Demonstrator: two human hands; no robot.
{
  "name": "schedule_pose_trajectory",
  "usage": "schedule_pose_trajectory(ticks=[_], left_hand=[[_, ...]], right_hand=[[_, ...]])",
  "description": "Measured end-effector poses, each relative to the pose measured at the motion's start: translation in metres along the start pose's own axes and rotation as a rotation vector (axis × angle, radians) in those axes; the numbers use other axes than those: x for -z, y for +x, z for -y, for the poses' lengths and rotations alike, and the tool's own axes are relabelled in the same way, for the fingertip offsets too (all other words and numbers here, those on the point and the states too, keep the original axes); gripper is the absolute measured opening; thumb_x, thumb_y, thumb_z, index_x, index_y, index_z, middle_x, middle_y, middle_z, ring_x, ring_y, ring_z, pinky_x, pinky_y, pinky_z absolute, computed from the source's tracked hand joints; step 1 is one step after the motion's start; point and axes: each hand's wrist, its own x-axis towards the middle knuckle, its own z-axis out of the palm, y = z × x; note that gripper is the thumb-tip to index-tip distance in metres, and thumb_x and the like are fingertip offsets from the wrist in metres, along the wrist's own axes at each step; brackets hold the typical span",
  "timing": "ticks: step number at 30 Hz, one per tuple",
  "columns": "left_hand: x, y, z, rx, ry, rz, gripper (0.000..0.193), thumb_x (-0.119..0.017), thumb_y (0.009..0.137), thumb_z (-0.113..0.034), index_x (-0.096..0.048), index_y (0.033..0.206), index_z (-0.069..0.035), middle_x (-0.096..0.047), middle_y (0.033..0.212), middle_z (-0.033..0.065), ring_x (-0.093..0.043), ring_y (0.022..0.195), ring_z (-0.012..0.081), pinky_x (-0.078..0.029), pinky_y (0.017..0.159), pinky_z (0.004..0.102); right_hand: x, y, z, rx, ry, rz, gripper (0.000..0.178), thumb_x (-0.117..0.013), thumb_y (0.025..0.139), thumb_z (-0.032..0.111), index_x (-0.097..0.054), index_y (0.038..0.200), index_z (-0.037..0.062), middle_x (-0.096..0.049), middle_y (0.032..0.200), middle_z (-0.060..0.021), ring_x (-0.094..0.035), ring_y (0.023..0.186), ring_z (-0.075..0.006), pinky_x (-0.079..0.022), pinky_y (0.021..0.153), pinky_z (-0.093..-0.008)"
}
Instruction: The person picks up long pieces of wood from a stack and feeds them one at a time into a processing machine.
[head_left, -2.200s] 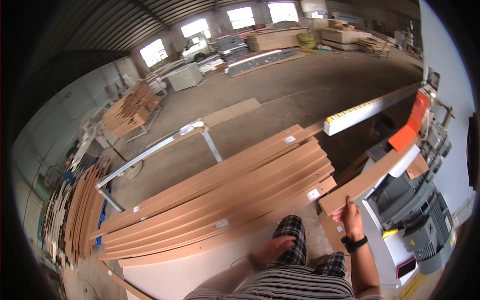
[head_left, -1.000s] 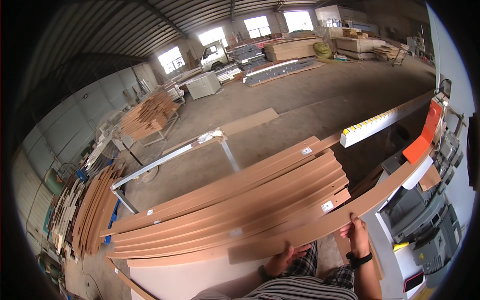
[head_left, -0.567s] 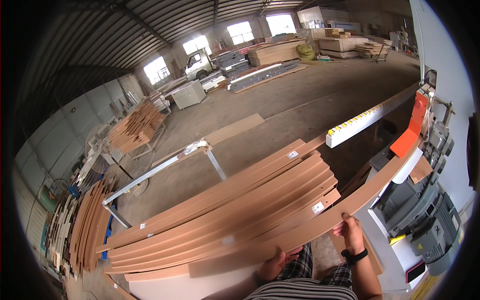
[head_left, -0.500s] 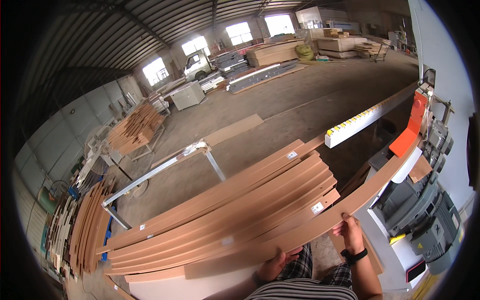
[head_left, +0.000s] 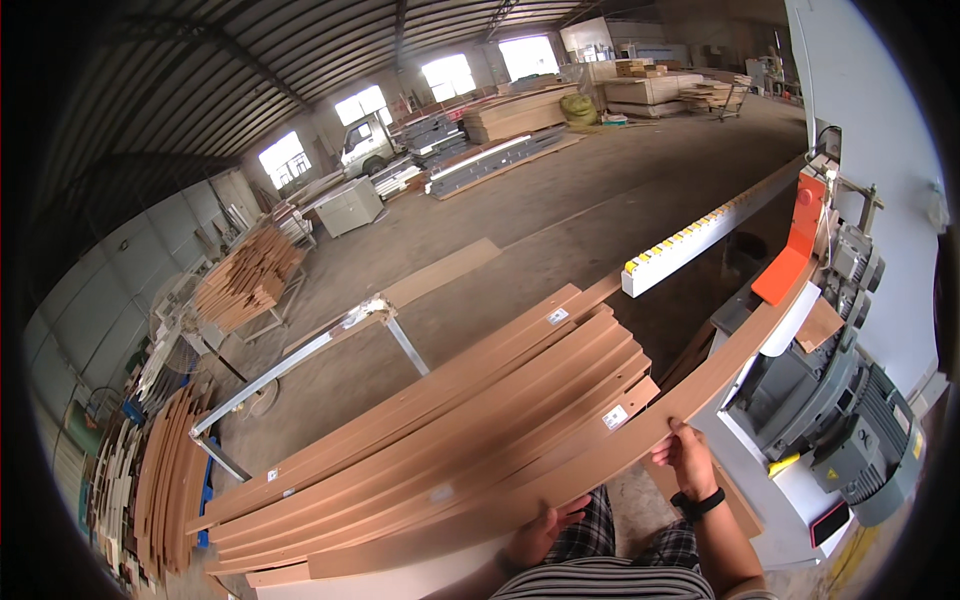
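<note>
Your right hand [head_left: 690,465] is clamped on a long board [head_left: 610,458], with the thumb on top and the fingers at the near edge. Your left hand [head_left: 533,537] is lower down the same board. Its thumb is on the edge and its fingers stick out loose, so I can't tell if it grips or just props the board up.

The long board goes out past your left hand one way. The other way, it goes up past your right hand to the orange guard [head_left: 797,245], where its far end is hidden. So I would say the job is part done: a big piece of the board is out on your side, and the end by the guard is not free yet. I can't tell how much is left there.

Just past your left hand is a pile of brown boards [head_left: 450,430]. Your board hangs over its near side and isn't neatly stacked with the others.

To the right of your right hand are a phone [head_left: 829,523], a small yellow thing [head_left: 785,464] and a big grey motor [head_left: 870,450].

Farther out, beyond the pile, stand a metal frame [head_left: 290,360] and a white rail [head_left: 660,280]. Way back from both hands are a grey box [head_left: 348,210] and a truck [head_left: 366,147].
</note>
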Motion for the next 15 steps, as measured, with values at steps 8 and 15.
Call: schedule_pose_trajectory(ticks=[8,15], left_hand=[[0.0,0.0,0.001,-0.012,0.196,0.032,0.074,-0.026,0.095,-0.059,-0.029,0.142,-0.002,-0.041,0.143,0.0149,-0.036,0.133,0.0258,-0.026,0.111,0.042],[0.0,0.001,-0.004,-0.012,0.018,0.103,0.062,-0.047,0.095,-0.042,-0.031,0.143,-0.006,-0.036,0.146,0.0145,-0.031,0.137,0.0263,-0.027,0.11,0.0422]], right_hand=[[-0.001,-0.002,0.001,-0.027,0.005,-0.019,0.041,-0.052,0.091,0.036,-0.061,0.08,-0.0026,-0.065,0.069,-0.0151,-0.062,0.055,-0.0201,-0.05,0.052,-0.0276],[-0.002,0.001,-0.006,-0.037,0.005,0.0,0.041,-0.051,0.091,0.036,-0.061,0.081,-0.0022,-0.065,0.068,-0.0145,-0.062,0.055,-0.0202,-0.05,0.053,-0.0282]])
